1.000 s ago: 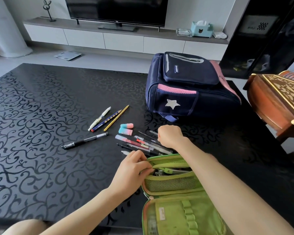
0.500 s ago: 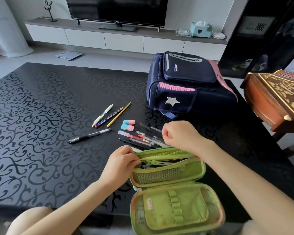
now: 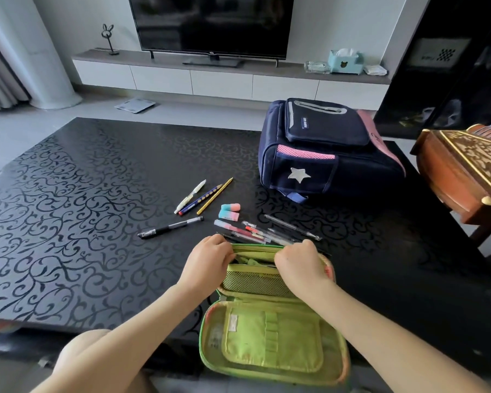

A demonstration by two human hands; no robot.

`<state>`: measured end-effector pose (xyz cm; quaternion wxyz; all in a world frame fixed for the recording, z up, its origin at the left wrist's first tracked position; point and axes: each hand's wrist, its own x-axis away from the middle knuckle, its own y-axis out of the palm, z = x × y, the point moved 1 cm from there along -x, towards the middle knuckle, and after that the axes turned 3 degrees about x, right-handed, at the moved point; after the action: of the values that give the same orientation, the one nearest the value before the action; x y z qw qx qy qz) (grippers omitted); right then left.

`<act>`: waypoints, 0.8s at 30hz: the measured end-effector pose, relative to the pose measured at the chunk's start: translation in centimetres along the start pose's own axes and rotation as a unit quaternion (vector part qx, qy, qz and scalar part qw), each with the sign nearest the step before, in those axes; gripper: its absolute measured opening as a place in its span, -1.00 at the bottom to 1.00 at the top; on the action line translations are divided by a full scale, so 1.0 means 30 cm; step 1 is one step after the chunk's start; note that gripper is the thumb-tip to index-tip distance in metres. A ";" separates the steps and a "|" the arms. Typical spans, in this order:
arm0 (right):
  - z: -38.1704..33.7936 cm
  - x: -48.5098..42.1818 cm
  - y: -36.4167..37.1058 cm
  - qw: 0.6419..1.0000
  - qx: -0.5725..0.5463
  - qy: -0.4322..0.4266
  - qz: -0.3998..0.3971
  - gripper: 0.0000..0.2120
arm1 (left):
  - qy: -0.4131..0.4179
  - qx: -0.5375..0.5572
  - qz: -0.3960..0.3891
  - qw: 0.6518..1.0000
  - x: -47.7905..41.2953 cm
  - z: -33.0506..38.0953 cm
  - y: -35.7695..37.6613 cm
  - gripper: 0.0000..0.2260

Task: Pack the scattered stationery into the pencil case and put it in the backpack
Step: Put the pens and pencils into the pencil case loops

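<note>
While both hands hold the mouth of the green pencil case, I judge the packing only partly done. The case lies open at the near edge of the table, its flap overhanging that edge, and a few pens show inside its far compartment. The left hand pinches the rim's left end and the right hand curls over its right end.

Still loose toward the table's middle are a white pen, a blue pencil, a yellow pencil, 2 erasers, a black pen and a bundle of clear pens just beyond the case. The backpack lies near the far right corner and looks zipped, so I expect it needs opening. A carved wooden piece stands off the right edge, and I see nothing blocking the reach.
</note>
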<state>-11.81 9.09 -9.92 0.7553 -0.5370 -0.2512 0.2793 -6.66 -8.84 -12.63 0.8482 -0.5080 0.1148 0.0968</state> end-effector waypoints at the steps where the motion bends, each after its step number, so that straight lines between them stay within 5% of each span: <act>1: 0.009 0.015 0.000 1.000 -0.005 0.025 -0.010 -0.61 | 0.001 -0.003 -0.007 1.000 -0.001 -0.001 0.001 -0.90; 7: 0.111 0.105 0.056 0.983 -0.098 0.156 -0.014 -0.79 | 0.012 -0.016 -0.037 0.999 -0.007 0.018 0.001 -0.82; 12: 0.232 0.181 0.120 0.922 -0.255 0.288 0.025 -0.76 | 0.090 -0.025 -0.031 0.995 -0.011 0.099 0.004 -0.70; 18: 0.216 0.172 0.194 0.843 -0.442 0.303 -0.040 -0.82 | 0.020 -0.116 -0.178 0.977 -0.053 0.234 0.078 -0.76; 24: 0.216 0.163 0.180 0.798 -0.499 0.335 0.031 -0.83 | 0.057 -0.128 -0.150 0.979 -0.058 0.322 0.108 -0.74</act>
<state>-13.52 18.27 -12.73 0.4107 -0.9071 -0.0705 -0.0592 -8.31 1.12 -10.43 0.7728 -0.6288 0.0719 -0.0471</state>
